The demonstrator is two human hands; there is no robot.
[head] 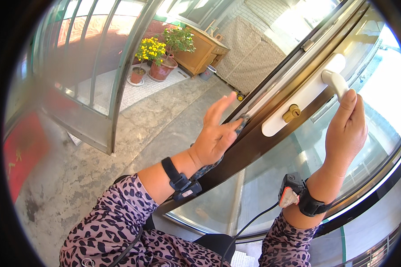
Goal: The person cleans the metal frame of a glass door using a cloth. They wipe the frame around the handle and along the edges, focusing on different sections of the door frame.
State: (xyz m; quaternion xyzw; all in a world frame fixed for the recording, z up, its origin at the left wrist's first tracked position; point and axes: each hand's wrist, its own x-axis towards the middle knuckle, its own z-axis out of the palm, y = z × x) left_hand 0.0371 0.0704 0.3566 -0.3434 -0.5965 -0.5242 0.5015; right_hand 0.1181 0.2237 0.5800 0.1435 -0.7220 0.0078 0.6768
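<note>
A glazed door with a brown metal frame (220,167) stands in front of me. My right hand (347,123) is closed around the lower end of its white lever handle (334,81). Below the lever, a brass lock cylinder (291,113) sticks out of the white backplate (274,125). My left hand (217,133) presses a dark patterned cloth (243,122) to the door's edge, with some fingers raised and spread. More of the cloth shows beneath the palm and wrist. Both wrists carry black straps with small devices.
A barred metal door (113,100) stands at the left. Beyond it are a potted plant with yellow flowers (137,75), a larger potted plant (163,68), a wooden cabinet (193,50), a bucket (208,72) and a covered bulky object (247,56) on the concrete floor.
</note>
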